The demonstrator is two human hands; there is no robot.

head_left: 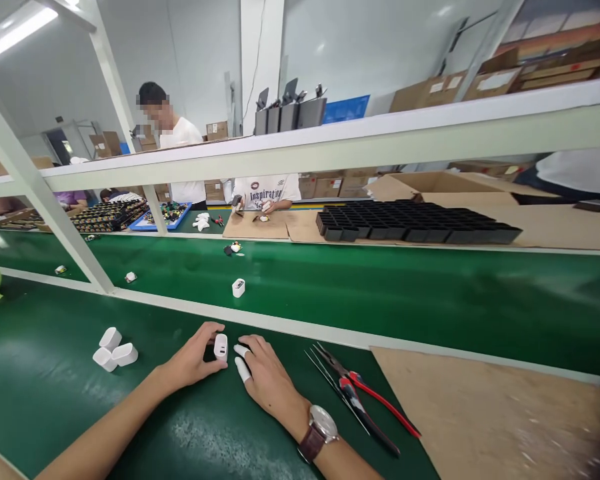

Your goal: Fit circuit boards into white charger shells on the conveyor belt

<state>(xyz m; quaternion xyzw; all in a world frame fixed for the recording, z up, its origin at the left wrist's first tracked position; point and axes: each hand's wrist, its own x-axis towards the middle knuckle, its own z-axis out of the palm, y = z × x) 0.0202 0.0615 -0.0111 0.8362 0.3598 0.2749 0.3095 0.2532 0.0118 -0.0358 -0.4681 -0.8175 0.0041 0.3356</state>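
My left hand (199,357) grips a small white charger housing (221,348) between thumb and fingers, just above or on the green bench top. Dark port openings show on the housing's face. Just right of it is my right hand (266,379), palm down, with white covers on two fingertips. Its fingers are stretched out and apart, not touching the housing. Three more white housings (111,349) lie in a cluster to the left. Right of my right hand lie needle-nose pliers (353,387) with red and black handles, and metal tweezers (341,393) alongside.
Beyond a pale rail runs a green conveyor belt (380,287) carrying another white housing (239,288) and small parts. Cardboard (500,413) covers the bench's right side. Across the belt, a co-worker's hands (267,208) work near black trays (410,221). A white shelf post (55,200) rises at left.
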